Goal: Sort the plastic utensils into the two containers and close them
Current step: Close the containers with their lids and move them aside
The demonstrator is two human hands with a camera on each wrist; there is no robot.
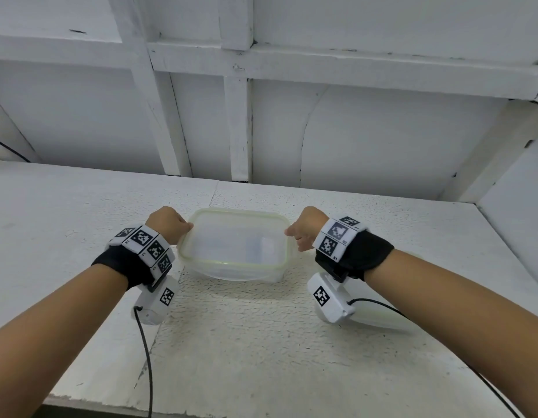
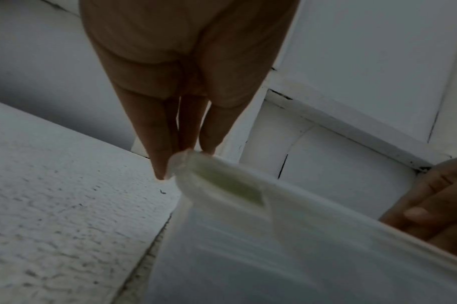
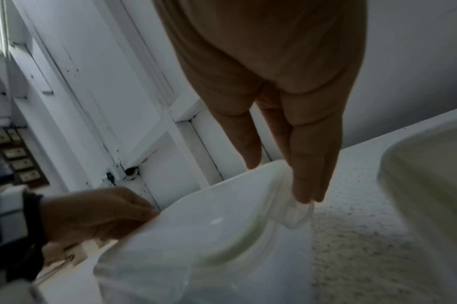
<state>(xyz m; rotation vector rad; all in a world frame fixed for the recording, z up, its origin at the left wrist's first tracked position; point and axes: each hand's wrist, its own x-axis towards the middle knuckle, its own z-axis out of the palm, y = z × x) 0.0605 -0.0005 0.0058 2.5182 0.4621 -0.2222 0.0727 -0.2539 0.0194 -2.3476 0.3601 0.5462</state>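
Spanning the near half of the head view, a white textured worktop is recorded, backed by white panelled framing. At its middle a translucent container is set, with a green-sealed lid held over it, tilted, its long axis running left to right. The lid's left end is pinched by the left hand, fingertips closed on a latch flap; the right end is pinched likewise by the right hand, fingertips on the opposite flap. Both hands are placed level, one at each short end, neither nearer. A second container is noted close on the right, seen from the right wrist only. Utensils cannot be made out through the plastic. Judged step: the lid is to be lowered squarely and the flaps pressed down.
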